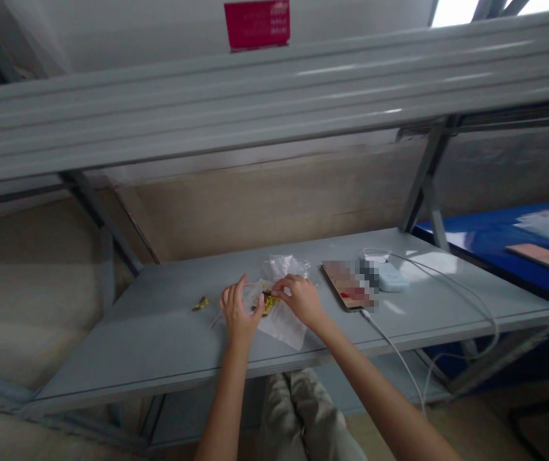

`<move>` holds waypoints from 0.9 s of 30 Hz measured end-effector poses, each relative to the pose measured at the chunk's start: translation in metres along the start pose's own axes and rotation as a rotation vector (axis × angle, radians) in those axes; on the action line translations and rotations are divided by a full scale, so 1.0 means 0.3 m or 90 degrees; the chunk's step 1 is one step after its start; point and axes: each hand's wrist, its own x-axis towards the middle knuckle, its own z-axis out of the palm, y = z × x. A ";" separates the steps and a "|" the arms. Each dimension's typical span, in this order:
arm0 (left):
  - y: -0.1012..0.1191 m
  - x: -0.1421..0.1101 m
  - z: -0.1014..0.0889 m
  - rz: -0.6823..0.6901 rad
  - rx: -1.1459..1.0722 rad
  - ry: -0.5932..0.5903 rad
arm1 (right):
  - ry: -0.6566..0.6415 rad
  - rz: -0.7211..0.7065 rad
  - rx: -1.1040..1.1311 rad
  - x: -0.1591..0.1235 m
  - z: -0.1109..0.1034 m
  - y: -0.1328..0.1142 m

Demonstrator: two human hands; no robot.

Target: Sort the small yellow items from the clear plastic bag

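Observation:
A clear plastic bag (286, 328) lies on the grey shelf near its front edge. Small yellow and dark pieces (269, 304) are heaped on it, too small to name. My left hand (241, 312) is at the left side of the heap, thumb and forefinger spread wide apart, its other fingertips by the plastic. From the right, my right hand (302, 298) reaches in with thumb and fingertips pinched together at the top of the heap; whatever is between them is hidden. Left of my left hand, several more yellow and dark pieces (201, 303) lie loose on the shelf.
Crumpled clear plastic (287, 266) sits behind my hands. To the right are a phone (346, 288) with a white cable (392, 342) and a light blue device (391, 278). A ridged metal beam (274, 105) crosses above. A blue table (495, 237) stands at far right.

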 end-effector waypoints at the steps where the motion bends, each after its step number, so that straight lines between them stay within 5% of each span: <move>1: 0.000 0.001 -0.001 -0.004 0.000 0.004 | -0.028 0.001 -0.024 -0.007 0.025 0.016; 6: 0.000 0.000 -0.001 -0.004 0.005 0.006 | -0.057 -0.010 -0.102 -0.023 0.093 0.039; 13: 0.000 -0.002 0.002 -0.017 0.005 0.008 | -0.050 -0.105 -0.133 -0.021 0.077 0.019; 22: -0.001 -0.003 0.009 0.020 0.054 -0.040 | 0.125 -0.016 0.273 0.029 -0.020 0.007; 27: -0.004 -0.007 0.011 0.026 0.053 -0.040 | 0.099 -0.099 0.197 0.043 -0.083 -0.061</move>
